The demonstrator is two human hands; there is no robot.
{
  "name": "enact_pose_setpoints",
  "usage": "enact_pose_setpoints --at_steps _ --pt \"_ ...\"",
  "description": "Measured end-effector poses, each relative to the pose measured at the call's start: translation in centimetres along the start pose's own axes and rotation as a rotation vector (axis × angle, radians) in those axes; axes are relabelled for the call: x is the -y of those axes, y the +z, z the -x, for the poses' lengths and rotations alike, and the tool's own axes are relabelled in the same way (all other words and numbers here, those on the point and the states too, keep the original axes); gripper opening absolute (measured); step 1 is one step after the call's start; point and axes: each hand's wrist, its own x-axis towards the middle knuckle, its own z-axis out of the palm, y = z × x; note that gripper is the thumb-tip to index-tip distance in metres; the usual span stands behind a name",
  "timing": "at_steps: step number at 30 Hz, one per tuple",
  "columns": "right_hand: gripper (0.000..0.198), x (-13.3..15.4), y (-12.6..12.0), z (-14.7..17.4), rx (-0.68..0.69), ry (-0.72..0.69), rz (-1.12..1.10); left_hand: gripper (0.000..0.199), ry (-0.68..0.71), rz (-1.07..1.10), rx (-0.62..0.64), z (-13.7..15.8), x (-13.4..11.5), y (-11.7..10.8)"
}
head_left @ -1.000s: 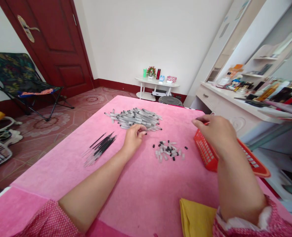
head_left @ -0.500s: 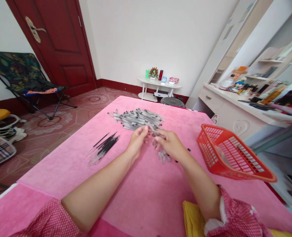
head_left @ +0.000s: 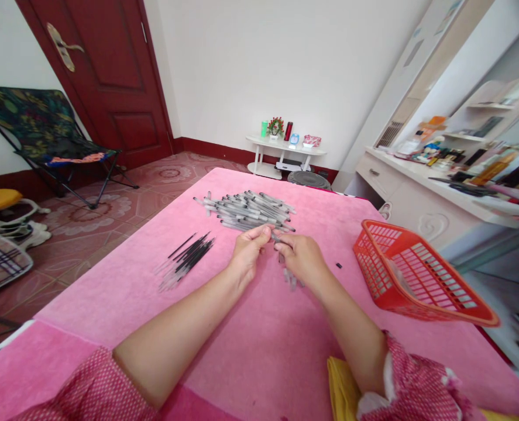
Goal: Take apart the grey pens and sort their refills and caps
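My left hand and my right hand meet over the middle of the pink cloth, both with fingers pinched on one slim grey pen. Most of that pen is hidden by the fingers. Just beyond them lies a heap of grey translucent pens with dark ends. Under my right hand is a small pile of clear pen caps, partly covered by the hand. To the left of my left hand, a bundle of black ink refills is spread on the cloth.
A red plastic basket stands on the right of the pink-covered table. A small black piece lies left of it. Yellow cloth sits under my right forearm. A dressing table stands beyond the basket.
The pen between my hands has turned from slanting upward to lying lower, mostly inside the fingers. My hands stay in nearly the same place; the view has shifted slightly.
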Motion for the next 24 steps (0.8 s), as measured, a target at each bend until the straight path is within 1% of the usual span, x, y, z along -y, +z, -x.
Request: enact_pose_setpoints --at_steps 2,4,6,9,11,12,13,14,16,17,18,19,20,21,22,24 --pt "0.020 0.7 -0.4 0.2 -0.055 -0.024 0.322 0.029 -0.008 0.045 -0.051 0.3 0.0 0.7" --pt "0.025 1.3 -0.6 0.3 -0.061 -0.022 0.515 0.028 -0.020 0.094 -0.074 0.5 -0.2 1.3" --pt "0.026 1.6 -0.6 0.4 -0.058 -0.015 0.582 0.026 -0.032 0.130 -0.093 0.7 -0.3 1.6" --pt "0.024 1.7 -0.4 0.4 -0.090 -0.009 0.557 0.023 -0.033 0.155 -0.090 0.5 -0.3 1.6" --pt "0.020 1.4 -0.2 0.1 -0.110 -0.016 0.413 0.025 -0.014 0.161 -0.036 0.2 -0.3 1.2" --pt "0.018 1.3 -0.1 0.0 -0.089 -0.012 0.274 0.026 -0.002 0.163 0.000 0.0 -0.4 0.9" --pt "0.017 1.1 -0.1 -0.2 -0.038 0.010 0.086 0.027 0.007 0.163 0.037 -0.1 -0.5 0.7" --pt "0.019 0.9 -0.1 -0.4 0.047 0.050 -0.141 0.028 0.014 0.162 0.074 -0.1 -0.6 0.6" --pt "0.023 0.5 -0.2 -0.8 0.290 0.166 -0.610 0.029 0.024 0.159 0.141 0.0 -0.7 0.4" --pt "0.026 0.4 -0.3 -1.0 0.401 0.222 -0.793 0.029 0.025 0.154 0.168 0.1 -0.8 0.5" --pt "0.027 0.2 -0.4 -1.1 0.482 0.260 -0.911 0.029 0.022 0.147 0.187 0.2 -0.8 0.5" --pt "0.027 0.1 -0.5 -1.1 0.519 0.280 -0.952 0.030 0.017 0.136 0.191 0.2 -0.7 0.6" --pt "0.027 0.1 -0.5 -1.1 0.504 0.280 -0.915 0.030 0.009 0.121 0.183 0.1 -0.7 0.6" --pt "0.026 0.1 -0.5 -1.0 0.444 0.260 -0.809 0.031 -0.001 0.105 0.162 0.0 -0.7 0.6" --pt "0.024 0.1 -0.4 -0.8 0.354 0.220 -0.646 0.031 -0.012 0.094 0.126 -0.3 -0.8 0.4" --pt "0.019 0.1 0.0 -0.2 0.150 0.107 -0.228 0.027 -0.018 0.107 0.013 -1.1 -1.4 -0.2"
